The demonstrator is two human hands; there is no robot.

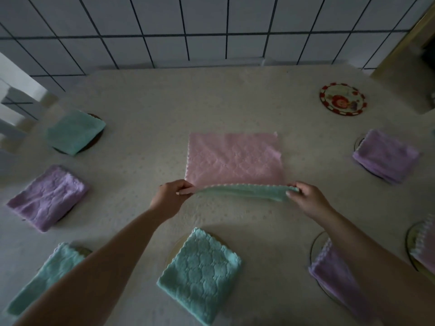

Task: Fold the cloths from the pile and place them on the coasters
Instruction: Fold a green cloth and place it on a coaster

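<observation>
1. Left fingers [186,191] and right fingers [290,190] pinched on the near corners of the pink cloth [235,156], its mint underside turned up along the lifted edge.
2. Far half lying flat on the surface [141,114], mid-table.
3. First fold under way, apparently.
4. Next: near edge carried over to the far edge, corners matched, then pressed.
5. Only bare coaster: the red-rimmed coaster [342,99], far right.
</observation>
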